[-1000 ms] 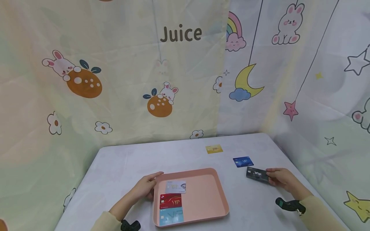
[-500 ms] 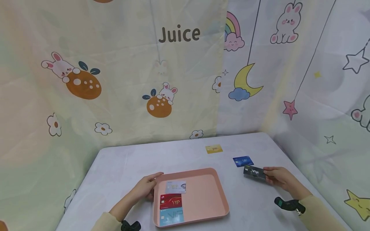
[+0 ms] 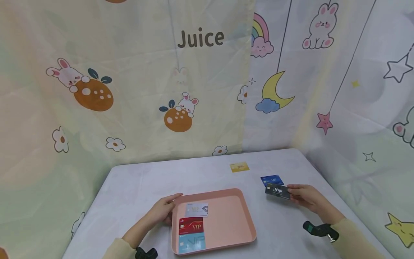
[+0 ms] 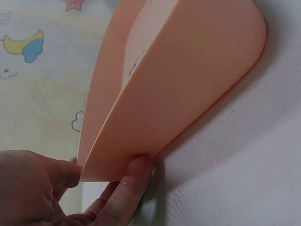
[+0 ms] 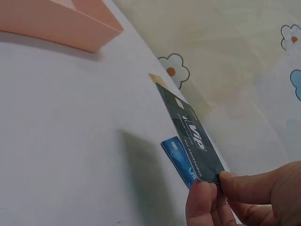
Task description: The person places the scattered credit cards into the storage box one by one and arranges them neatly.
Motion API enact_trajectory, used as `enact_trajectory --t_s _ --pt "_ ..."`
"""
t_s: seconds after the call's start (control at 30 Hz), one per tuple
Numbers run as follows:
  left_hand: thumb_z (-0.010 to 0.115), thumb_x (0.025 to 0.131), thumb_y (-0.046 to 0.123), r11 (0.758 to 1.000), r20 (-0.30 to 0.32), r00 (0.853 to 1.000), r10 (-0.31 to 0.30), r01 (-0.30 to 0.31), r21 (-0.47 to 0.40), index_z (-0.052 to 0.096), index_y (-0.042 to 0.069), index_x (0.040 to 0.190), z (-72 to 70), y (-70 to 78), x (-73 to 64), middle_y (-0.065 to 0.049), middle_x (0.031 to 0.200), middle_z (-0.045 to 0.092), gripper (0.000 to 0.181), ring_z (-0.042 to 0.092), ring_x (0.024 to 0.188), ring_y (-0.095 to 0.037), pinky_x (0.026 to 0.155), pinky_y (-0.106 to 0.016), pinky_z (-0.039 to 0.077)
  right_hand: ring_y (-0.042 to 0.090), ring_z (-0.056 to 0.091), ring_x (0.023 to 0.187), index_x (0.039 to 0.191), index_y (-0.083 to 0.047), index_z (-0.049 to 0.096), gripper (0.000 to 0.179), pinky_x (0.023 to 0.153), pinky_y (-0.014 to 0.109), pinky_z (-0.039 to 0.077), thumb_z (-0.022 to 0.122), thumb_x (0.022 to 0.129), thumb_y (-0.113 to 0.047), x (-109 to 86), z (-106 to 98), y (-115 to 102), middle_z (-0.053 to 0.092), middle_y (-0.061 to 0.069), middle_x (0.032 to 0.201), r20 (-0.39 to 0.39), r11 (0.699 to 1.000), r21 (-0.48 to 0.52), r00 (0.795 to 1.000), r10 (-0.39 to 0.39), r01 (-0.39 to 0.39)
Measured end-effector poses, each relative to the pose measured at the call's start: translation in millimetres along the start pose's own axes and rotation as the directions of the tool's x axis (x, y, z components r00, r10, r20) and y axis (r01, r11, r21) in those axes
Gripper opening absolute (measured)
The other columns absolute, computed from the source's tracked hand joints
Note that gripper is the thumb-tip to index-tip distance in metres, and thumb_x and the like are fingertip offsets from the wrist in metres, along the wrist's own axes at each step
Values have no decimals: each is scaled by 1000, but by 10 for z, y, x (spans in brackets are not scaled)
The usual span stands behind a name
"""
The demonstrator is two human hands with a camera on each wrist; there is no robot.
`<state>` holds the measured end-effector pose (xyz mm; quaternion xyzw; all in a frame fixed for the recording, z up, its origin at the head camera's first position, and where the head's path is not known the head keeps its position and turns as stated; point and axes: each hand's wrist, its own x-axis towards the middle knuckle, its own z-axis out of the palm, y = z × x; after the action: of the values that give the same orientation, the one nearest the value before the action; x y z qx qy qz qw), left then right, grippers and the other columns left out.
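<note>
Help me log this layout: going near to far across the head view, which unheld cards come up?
Light blue rectangular card, red rectangular card, silver rectangular card, dark blue rectangular card, yellow rectangular card.

You have a charcoal VIP card (image 3: 277,191) with white lettering, a blue card (image 3: 272,179), gold card (image 3: 239,167), silver card (image 3: 196,209), red card (image 3: 191,226) and light-blue card (image 3: 192,242). Your tray (image 3: 229,221) is salmon pink, your sleeves (image 3: 357,239) cream, and your pale-yellow backdrop (image 3: 139,72) bears a rabbit, orange-fruit and white-flower print.

ur black card (image 3: 277,191) hides pt of the blue card (image 3: 271,179), & L wrist cam cuts ur tray (image 4: 188,84) off up top btw
</note>
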<state>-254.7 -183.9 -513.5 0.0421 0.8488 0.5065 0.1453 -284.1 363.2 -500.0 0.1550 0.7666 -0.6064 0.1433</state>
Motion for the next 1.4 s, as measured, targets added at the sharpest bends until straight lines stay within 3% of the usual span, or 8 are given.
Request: enact_trajectory --t_s 0.53,0.93,1.4 --pt "48 107 16 1000 10 1000 5 -5 -8 50 6 152 -12 -29 18 -22 134 66 46 64 64 -21 57 -36 57 19 61 90 147 16 40 55 78 24 60 60 104 -13 -127 285 -176 44 37 133 37 995 -53 996 -84 86" --pt "49 107 15 1000 4 1000 14 -14 -14 50 4 152 -12 -13 14 -24 137 64 46 67 74 -21 59 -36 58 20 62 89 145 13 43 52 77 24 60 60 104 -14 -177 435 -278 50 31 126 52 996 -49 996 -77 80" --pt "49 107 16 1000 29 999 19 -18 -23 48 4 153 -24 -7 -10 -22 129 68 47 61 57 -21 55 -35 57 19 63 88 145 11 45 50 77 25 61 60 104 -14 -230 560 -333 53 28 125 64 995 -55 995 -79 83"
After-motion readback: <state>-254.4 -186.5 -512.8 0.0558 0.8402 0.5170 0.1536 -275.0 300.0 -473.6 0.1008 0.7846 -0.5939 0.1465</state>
